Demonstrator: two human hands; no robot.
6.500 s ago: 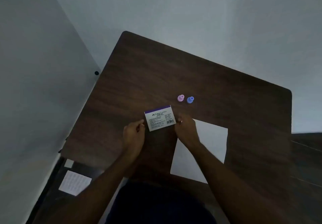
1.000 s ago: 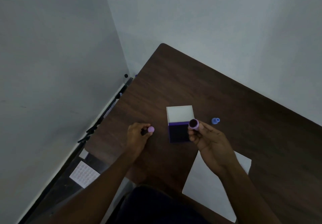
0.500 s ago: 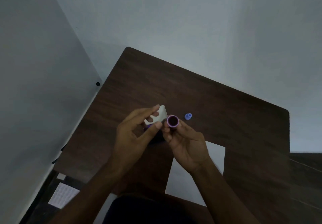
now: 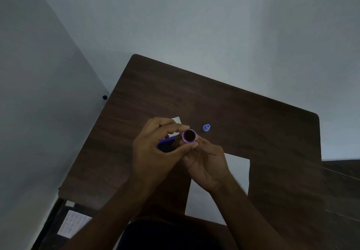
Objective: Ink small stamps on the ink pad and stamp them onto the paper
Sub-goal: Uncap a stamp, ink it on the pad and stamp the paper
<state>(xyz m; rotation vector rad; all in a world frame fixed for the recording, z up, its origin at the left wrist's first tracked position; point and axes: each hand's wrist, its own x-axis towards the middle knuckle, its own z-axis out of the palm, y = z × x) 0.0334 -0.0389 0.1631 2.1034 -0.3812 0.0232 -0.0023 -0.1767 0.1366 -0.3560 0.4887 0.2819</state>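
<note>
Two stamps, pink [image 4: 189,135] and blue [image 4: 206,128]; one ink pad [image 4: 165,144]; one paper [image 4: 236,167].

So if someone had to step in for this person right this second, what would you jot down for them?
Right hand: grips the pink stamp, raised above the table with its dark round face turned up toward the camera.
Left hand: fingertips pinch the same stamp from the other side.
Ink pad: open on the table, mostly hidden under the left hand.
Blue stamp: stands alone on the table, untouched.
Paper: lies near the table's front edge under the right wrist; no marks visible on it.
Done: pad opened, pink stamp picked up.
Left: ink it, press it on the paper, then do the blue one.
</note>
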